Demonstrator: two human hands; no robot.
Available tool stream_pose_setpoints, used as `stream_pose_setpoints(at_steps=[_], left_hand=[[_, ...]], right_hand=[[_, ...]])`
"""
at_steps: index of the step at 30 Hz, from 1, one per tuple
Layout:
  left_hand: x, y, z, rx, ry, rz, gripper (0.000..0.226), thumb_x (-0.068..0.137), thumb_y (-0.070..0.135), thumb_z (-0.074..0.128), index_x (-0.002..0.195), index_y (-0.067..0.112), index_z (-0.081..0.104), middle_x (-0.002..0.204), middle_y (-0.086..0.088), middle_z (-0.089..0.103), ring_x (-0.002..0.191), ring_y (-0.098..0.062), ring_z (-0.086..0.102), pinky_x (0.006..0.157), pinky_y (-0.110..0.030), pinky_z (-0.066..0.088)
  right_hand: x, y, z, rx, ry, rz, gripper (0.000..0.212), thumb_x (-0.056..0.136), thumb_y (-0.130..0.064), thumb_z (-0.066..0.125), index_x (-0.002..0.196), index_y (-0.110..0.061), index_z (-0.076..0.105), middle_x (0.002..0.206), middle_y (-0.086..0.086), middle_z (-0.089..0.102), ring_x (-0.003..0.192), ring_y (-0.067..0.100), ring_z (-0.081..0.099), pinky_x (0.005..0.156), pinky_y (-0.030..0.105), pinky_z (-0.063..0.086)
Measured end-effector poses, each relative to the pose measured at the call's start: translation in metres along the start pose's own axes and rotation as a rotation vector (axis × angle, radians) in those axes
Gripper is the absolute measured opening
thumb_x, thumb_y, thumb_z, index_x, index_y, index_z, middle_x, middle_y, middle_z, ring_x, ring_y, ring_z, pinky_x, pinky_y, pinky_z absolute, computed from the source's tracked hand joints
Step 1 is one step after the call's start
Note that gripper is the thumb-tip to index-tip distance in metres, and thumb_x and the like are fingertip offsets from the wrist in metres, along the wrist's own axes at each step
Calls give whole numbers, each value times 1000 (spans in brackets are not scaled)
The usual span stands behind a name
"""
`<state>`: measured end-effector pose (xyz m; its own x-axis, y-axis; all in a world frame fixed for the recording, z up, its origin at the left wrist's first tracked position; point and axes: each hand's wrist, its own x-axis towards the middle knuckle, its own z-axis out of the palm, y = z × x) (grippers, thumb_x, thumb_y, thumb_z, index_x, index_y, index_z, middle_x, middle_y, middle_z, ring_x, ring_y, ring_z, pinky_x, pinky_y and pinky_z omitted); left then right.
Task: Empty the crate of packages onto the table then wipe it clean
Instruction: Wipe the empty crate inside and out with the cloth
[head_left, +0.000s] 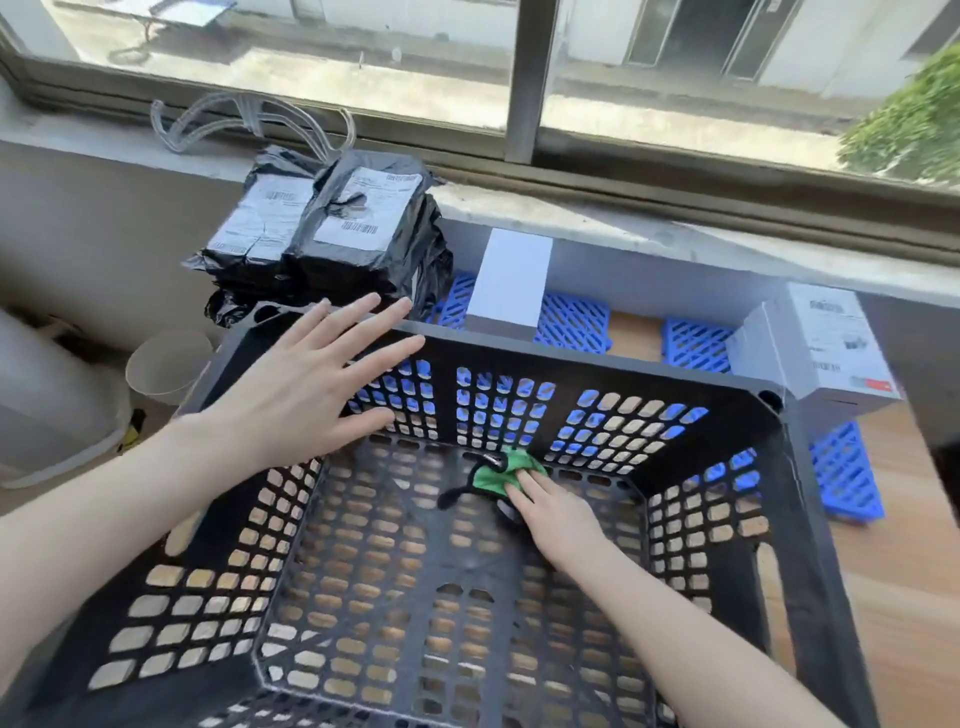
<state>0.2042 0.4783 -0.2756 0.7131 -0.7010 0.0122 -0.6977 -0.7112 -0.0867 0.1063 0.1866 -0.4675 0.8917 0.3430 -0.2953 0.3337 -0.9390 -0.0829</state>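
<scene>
Right hand (560, 514) pressing green cloth (500, 472) (crate (597, 364) floor), left hand (306, 387) splayed

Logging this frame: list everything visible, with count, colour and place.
crate: one, black, perforated, centre of table, no packages inside
cloth: one, green, on crate floor near far wall
packages: stack, black with white labels, beyond crate's far-left corner
plain box: one, white, upright behind crate's far rim
labelled box: one, white, far right
grid panels: several, blue, on table behind and right of crate
hangers: a few, clear, on windowsill
cup: one, pale, left of crate
table: one, wooden
left hand: fingers spread, over crate's far-left rim
right hand: presses the cloth
</scene>
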Motion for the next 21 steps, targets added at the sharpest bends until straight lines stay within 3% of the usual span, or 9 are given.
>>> stream_pose_setpoints(at_steps=[2,4,6,8,14,17,21], left_hand=[[4,-2,2,-32,-10,11,73,90,65,29,154,33,20,164,7,7,151,-20,8,120,-54,13],[5,-4,4,-55,-13,22,74,89,66,28,155,34,18,164,10,7,151,-19,10,119,-56,12],[4,-6,6,-61,-8,29,75,88,66,29,155,33,18,164,10,7,150,-19,11,119,-58,13],[3,-7,6,-61,-2,40,76,87,66,30,155,32,20,164,9,9,150,-21,15,117,-59,16],[5,-6,7,-58,11,49,78,87,65,33,155,30,19,163,7,14,148,-23,19,115,-62,21],[4,-5,7,-50,21,38,79,87,66,32,155,30,19,163,7,16,148,-23,20,115,-61,21],[7,-1,6,-42,25,29,79,86,66,34,155,29,21,162,6,20,147,-25,23,114,-60,21]], right_hand=[[-10,8,2,14,-9,93,44,74,-19,35,87,-17,77,92,1,73,84,17,71,63,21,55],[-20,12,4,11,-16,205,41,80,-16,39,102,-17,74,107,5,70,100,20,68,71,23,56],[-31,15,7,-16,-27,284,44,94,-8,35,134,-14,52,140,8,49,130,23,46,95,32,50],[-43,17,5,1,-107,359,46,101,-10,26,147,-13,30,154,7,26,141,23,26,105,38,40],[-65,28,4,66,-237,640,50,101,-12,22,150,-9,16,158,11,13,140,27,25,98,42,43],[-64,25,7,130,-228,697,53,99,-9,26,150,-6,15,156,14,12,139,29,25,101,44,43],[-43,5,11,219,-200,600,60,97,-6,34,152,-4,10,160,14,6,145,36,11,118,41,19]])
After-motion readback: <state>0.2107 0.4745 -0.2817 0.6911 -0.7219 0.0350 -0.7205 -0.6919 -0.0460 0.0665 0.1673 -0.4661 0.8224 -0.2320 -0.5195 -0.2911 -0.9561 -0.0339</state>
